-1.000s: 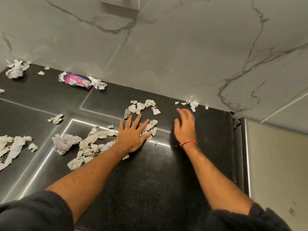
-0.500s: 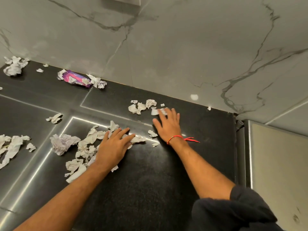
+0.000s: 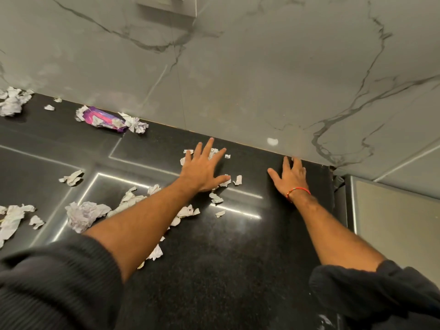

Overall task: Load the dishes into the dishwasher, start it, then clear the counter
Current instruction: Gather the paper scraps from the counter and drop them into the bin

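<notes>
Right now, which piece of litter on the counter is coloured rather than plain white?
The purple wrapper, lying against the marble backsplash at the back left. Every other scrap on the black counter is white crumpled paper.

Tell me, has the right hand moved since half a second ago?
Yes. The right hand has moved right and back, away from the paper scraps, and now lies flat near the wall at the counter's far right corner.

The tabletop (image 3: 214, 270) is black with fine pale speckles and bright silver lines crossing it. The wall (image 3: 238, 79) is pale grey with dark grey marble veins. Torn paper scraps (image 3: 129, 201) are white, one crumpled wad (image 3: 82, 214) perhaps faintly lilac. A wrapper (image 3: 104, 119) is purple and pink with white. A red thread bracelet (image 3: 298, 191) circles the right wrist. The sleeves (image 3: 54, 287) are dark charcoal, ribbed.
</notes>
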Demonstrator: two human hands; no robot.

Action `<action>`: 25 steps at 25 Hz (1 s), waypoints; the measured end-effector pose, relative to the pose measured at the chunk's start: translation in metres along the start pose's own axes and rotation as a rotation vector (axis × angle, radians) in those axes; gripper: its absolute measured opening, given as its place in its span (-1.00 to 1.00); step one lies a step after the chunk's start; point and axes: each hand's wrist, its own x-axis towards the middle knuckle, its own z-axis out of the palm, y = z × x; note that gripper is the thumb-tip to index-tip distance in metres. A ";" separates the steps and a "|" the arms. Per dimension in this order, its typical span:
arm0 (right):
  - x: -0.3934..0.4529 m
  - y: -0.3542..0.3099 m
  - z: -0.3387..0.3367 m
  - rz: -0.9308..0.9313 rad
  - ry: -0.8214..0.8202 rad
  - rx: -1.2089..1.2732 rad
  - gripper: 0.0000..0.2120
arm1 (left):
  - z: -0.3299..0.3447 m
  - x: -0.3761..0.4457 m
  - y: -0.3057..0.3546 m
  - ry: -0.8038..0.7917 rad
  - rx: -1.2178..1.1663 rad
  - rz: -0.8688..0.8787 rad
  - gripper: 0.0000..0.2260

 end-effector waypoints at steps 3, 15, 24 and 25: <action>-0.014 -0.015 0.006 -0.037 -0.075 -0.012 -0.28 | 0.008 0.021 0.006 -0.114 0.057 0.013 -0.12; -0.138 -0.185 0.086 -0.556 -0.216 0.089 -0.39 | 0.040 -0.154 -0.071 -0.067 0.163 -0.001 -0.43; -0.204 -0.200 0.096 -0.538 -0.128 0.698 -0.51 | 0.065 -0.283 -0.121 0.201 0.021 -0.233 -0.52; -0.211 -0.193 0.096 -0.533 -0.077 0.635 -0.45 | 0.070 -0.297 -0.120 0.252 -0.034 -0.284 -0.54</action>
